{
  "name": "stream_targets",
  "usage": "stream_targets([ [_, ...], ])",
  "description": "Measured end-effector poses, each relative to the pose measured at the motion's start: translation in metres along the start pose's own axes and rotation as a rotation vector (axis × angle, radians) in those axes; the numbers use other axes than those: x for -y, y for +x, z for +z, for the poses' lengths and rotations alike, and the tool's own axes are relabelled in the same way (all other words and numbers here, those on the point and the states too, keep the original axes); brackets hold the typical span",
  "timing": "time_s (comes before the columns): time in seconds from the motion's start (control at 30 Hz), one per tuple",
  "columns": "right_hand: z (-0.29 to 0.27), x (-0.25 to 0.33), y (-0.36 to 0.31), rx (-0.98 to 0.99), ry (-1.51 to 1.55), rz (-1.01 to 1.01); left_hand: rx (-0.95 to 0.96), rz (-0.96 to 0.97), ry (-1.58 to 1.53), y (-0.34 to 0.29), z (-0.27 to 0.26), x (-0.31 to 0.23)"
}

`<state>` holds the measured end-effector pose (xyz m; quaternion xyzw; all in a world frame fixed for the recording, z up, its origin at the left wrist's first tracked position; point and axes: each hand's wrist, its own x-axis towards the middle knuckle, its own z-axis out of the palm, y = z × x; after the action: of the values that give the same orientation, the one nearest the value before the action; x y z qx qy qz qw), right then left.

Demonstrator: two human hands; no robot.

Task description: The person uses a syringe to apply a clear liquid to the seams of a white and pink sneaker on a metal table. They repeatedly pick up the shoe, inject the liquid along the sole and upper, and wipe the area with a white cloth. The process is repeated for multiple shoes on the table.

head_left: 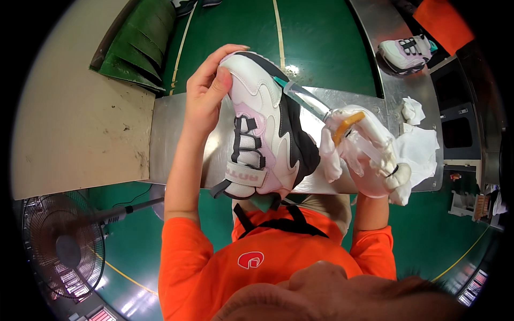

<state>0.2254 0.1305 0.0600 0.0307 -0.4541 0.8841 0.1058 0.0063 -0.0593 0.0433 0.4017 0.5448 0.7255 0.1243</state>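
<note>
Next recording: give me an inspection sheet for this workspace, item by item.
Surface: metal bench, bare at its left part.
Job's things: white, pink and black shoe, held toe away from the person; clear syringe, tip at the shoe's side.
Clutter: white rags at the bench's right end; second shoe on the far metal counter.
Hands: left hand bare, grips the shoe's toe; right hand gloved, holds the syringe.
Cables: a dark cord on the floor beside the fan.
Surroundings: green floor with yellow lines; beige table on the left.
</note>
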Motion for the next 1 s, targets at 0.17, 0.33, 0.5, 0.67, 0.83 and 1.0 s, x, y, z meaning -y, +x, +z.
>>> stream_targets([
  [0.17, -0.014, -0.014, 0.003, 0.037, -0.005, 0.018, -0.062, -0.057, -0.032, -0.001, -0.004, 0.011],
  [0.33, -0.025, -0.013, 0.007, 0.198, -0.062, -0.006, -0.089, -0.097, -0.081, -0.002, -0.006, 0.017],
  [0.5, -0.015, 0.008, 0.016, 0.175, -0.096, -0.208, 0.014, -0.058, 0.001, 0.001, -0.006, 0.008],
  [0.67, 0.027, 0.037, 0.030, -0.147, -0.244, -0.480, 0.130, -0.064, -0.040, 0.007, 0.033, -0.026],
  [0.83, 0.061, 0.067, 0.045, -0.280, -0.936, -0.570, 0.261, -0.161, 0.038, 0.007, 0.080, -0.056],
  [1.0, 0.066, 0.088, 0.040, -0.397, -1.178, -0.581, 0.346, 0.001, 0.300, -0.002, 0.142, -0.078],
])
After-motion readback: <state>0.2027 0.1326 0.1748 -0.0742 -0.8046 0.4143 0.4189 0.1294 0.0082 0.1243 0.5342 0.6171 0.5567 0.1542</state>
